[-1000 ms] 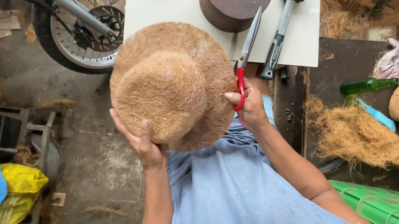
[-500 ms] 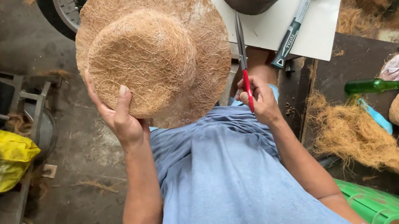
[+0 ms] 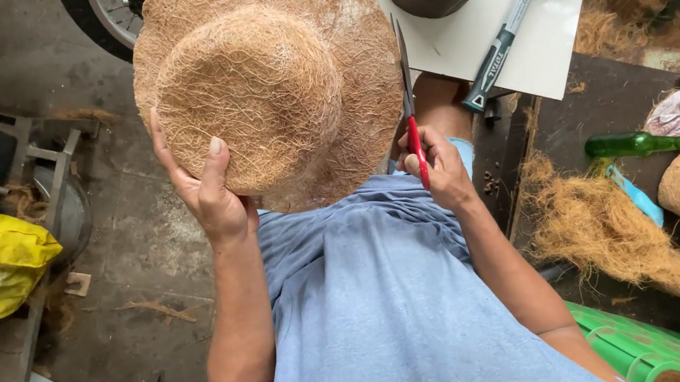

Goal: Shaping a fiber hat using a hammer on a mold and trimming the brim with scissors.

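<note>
Cluttered workshop floor (image 3: pixel 139 241) | left hand (image 3: pixel 209 198) gripping fibre hat (image 3: pixel 269 84) | right hand (image 3: pixel 444 173) gripping scissors (image 3: pixel 410 107)

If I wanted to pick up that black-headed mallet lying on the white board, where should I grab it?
Probably best by the dark grip end of the rubber mallet, coming from the lower left, beside the right hand. The handle lies flat and slanted on the white board, its grip end at the near edge and its black head away at the upper right, so that end is nearest and unblocked.

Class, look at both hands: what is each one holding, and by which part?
The left hand grips the fibre hat at its near brim, thumb on the crown. The right hand holds the scissors by their red handles.
</note>
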